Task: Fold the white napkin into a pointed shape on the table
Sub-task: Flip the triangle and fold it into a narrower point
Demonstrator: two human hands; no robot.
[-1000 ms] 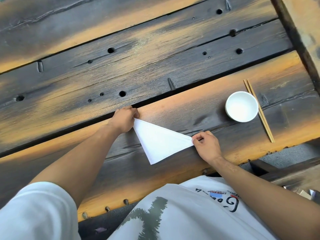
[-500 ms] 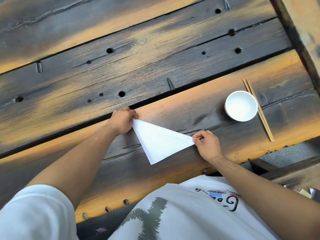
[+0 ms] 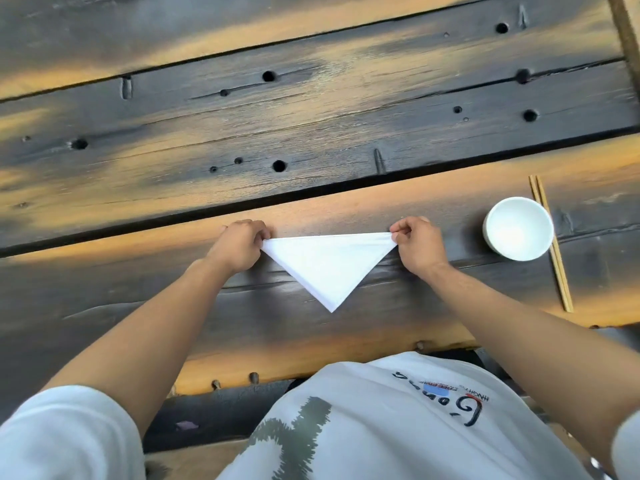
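Observation:
The white napkin [image 3: 327, 266] lies folded as a triangle on the dark wooden table [image 3: 311, 126]. Its long edge runs level across the top and its point faces me. My left hand [image 3: 239, 245] pinches the left corner. My right hand [image 3: 417, 244] pinches the right corner. The long edge is stretched taut between both hands.
A white bowl [image 3: 519, 228] stands to the right of my right hand. A pair of wooden chopsticks [image 3: 550, 242] lies just past the bowl. The table's front edge [image 3: 311, 362] runs close to my body. Gaps and holes mark the planks.
The napkin has turned: its long edge, slanted before, now lies level. My right hand rose with its corner, away from me. The view shifted to the right.

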